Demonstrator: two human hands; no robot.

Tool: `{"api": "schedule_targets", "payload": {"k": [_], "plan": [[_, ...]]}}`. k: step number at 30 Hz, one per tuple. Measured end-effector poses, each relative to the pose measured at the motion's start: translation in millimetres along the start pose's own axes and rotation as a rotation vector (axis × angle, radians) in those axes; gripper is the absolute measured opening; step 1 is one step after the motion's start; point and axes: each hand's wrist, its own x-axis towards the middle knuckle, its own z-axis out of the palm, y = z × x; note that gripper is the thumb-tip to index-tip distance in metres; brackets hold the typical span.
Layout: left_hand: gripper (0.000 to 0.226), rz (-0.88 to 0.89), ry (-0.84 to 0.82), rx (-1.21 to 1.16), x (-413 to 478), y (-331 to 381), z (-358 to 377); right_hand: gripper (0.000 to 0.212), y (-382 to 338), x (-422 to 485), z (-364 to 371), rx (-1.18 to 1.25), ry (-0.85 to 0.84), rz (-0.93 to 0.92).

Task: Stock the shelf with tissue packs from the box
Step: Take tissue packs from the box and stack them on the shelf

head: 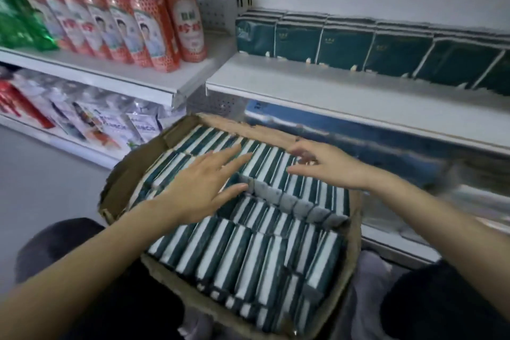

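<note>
Dark-clothed knees point(55, 243) at 7 and 5 o'clock, with bare forearms reaching in from both lower corners.

Cardboard box point(124, 174), centre to 6 o'clock, flaps open. Nearly full of boxed tissue packs point(248, 256) standing on edge in rows, green with white stripes; a grey-bottomed gap across the middle.

Left hand point(201, 182) low over the centre rows, fingers straight and spread, gripping nothing.

Right hand point(328, 165) at 1 o'clock from it, fingers loosely bent, tips at the pack tops near the box's far wall; blurred, no grip discernible.

White metal shelf point(345, 91) at 2 o'clock, just beyond the box's far edge. Shelved tissue packs point(345, 41) in a dark green row along the back, front strip bare. Blue wrapped goods point(358, 140) beneath.

Red-labelled bottles point(149, 24) at 11 o'clock on the neighbouring shelf, pouches point(91, 121) below them at 9.

Grey floor point(41, 174) at 9 o'clock, open to the left of the box.
</note>
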Motion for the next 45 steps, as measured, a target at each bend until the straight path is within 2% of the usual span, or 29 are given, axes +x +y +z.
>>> {"api": "schedule_targets", "payload": {"k": [4,7,11,16,24,28,30,33,38,40,43,45], "plan": [[0.097,-0.14,-0.084,-0.234,-48,10,47,0.038,6,0,60,-0.007,-0.165,0.057],[0.077,-0.188,-0.101,-0.337,-62,26,74,0.039,10,-4,92,-0.029,-0.317,0.093],[0.07,-0.122,-0.176,-0.251,-56,42,95,0.05,20,-4,110,-0.089,-0.422,0.12],[0.07,-0.075,-0.238,-0.123,-42,46,113,0.047,33,-10,121,0.001,-0.436,0.144],[0.066,-0.08,-0.118,-0.14,-45,39,129,0.025,43,-20,128,0.26,-0.305,0.194],[0.064,-0.109,-0.09,-0.181,-45,41,125,0.026,36,-19,127,0.214,-0.256,0.163],[0.06,-0.164,-0.045,-0.325,-44,41,119,0.027,32,-19,121,0.173,-0.21,0.156],[0.054,-0.293,0.12,-0.669,-42,39,102,0.028,27,-21,98,0.199,-0.118,0.152],[0.042,-0.376,0.372,-0.961,-34,33,65,0.03,11,-16,38,0.299,0.124,0.108],[0.044,-0.379,0.464,-1.055,-28,33,49,0.03,3,-10,17,0.388,0.245,0.131],[0.052,-0.343,0.543,-1.132,-12,31,26,0.029,-15,6,-5,0.586,0.457,0.181],[0.054,-0.287,0.564,-1.093,5,29,10,0.026,-27,21,-17,0.681,0.568,0.193]]}}
